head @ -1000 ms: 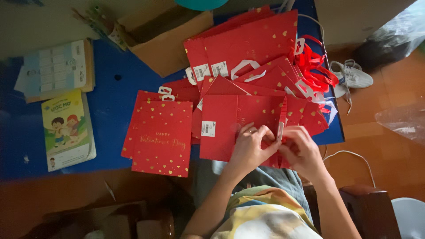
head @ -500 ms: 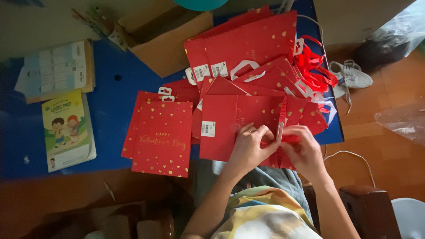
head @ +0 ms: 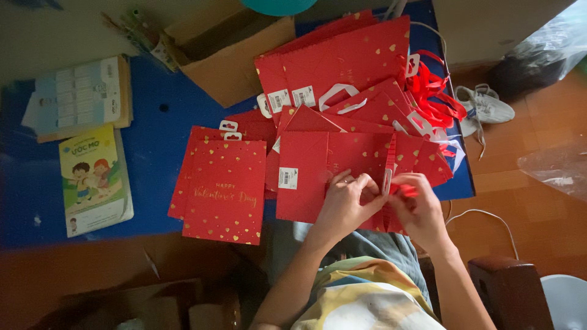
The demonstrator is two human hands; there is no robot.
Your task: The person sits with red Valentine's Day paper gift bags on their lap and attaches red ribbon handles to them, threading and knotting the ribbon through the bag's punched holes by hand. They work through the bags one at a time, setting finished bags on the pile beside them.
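Working at the near edge of the blue table [head: 153,140], both hands meet on a flat red gift bag [head: 330,177] w/ gold hearts. Left hand [head: 345,205]: fingers curled, tips pressed on the bag's right part, pinching it. Right hand [head: 419,211]: closed round a red ribbon [head: 403,188] just beside the bag's white hang tab [head: 387,181]. Bag overhangs the table edge toward the person's lap. Left of the bag: a small stack of lettered red bags [head: 223,189], flat. Behind the bag: heap of more red bags [head: 348,67] w/ loose red ribbons [head: 437,98]. Far left of the bag: children's booklet [head: 92,177]; behind-left, an open cardboard box [head: 229,52]. Right of the table, on the floor: white shoe [head: 486,107].
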